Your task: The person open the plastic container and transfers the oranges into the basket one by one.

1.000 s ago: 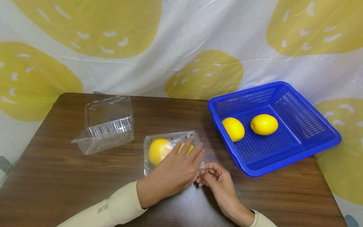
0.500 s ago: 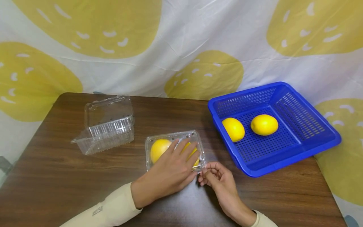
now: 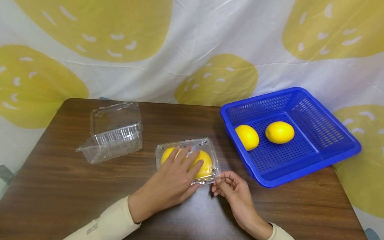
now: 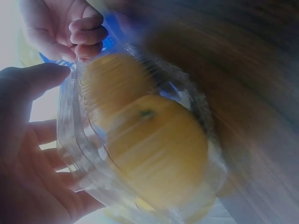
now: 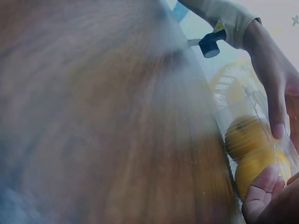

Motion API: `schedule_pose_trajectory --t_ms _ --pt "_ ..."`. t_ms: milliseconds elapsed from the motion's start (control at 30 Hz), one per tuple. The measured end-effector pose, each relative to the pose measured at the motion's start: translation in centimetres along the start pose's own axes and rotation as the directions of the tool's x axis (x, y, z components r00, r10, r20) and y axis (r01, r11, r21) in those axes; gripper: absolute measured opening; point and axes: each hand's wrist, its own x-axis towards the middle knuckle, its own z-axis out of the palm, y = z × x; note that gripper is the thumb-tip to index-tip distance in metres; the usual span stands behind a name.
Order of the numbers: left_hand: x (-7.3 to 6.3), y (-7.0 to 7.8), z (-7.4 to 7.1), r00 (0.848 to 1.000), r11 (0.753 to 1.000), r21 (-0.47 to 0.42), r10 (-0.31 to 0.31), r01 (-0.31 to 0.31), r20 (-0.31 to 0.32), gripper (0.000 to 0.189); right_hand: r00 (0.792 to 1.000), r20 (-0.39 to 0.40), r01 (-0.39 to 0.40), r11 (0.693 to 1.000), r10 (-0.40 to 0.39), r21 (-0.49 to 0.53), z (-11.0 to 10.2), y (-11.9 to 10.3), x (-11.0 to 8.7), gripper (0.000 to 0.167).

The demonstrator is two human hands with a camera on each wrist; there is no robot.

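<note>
A clear plastic clamshell box (image 3: 211, 150) lies with its lid down near the table's middle. Through its walls show two yellow citrus fruits, the right one (image 3: 205, 165) and a partly covered left one (image 3: 167, 154); the left wrist view reveals a green stem end on the nearer fruit (image 4: 159, 154). My left hand (image 3: 171, 180) rests on top of the lid, its fingers spread and straight. At the box's near right corner my right hand (image 3: 235, 193) pinches the edge between thumb and curled fingers.
A blue plastic basket (image 3: 318, 173) stands to the right, with one lemon (image 3: 279, 132) and another yellow fruit (image 3: 247, 137) inside. Back left, a second clamshell box (image 3: 115, 143) sits with its lid raised. A fruit-patterned cloth (image 3: 156, 80) hangs behind the brown table (image 3: 75, 186).
My left hand has slid leftward across the lid, uncovering more of the right fruit and covering more of the left one. The box has shifted slightly right; my right hand stays at its corner.
</note>
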Motion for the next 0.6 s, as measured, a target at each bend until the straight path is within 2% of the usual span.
schedule_pose_trajectory --t_ms 600 --pt "-2.0 -0.8 -0.1 0.999 1.0 -0.001 -0.013 0.013 -0.043 0.067 1.0 0.005 0.023 1.0 -0.023 0.012 -0.2 0.1 -0.1 0.007"
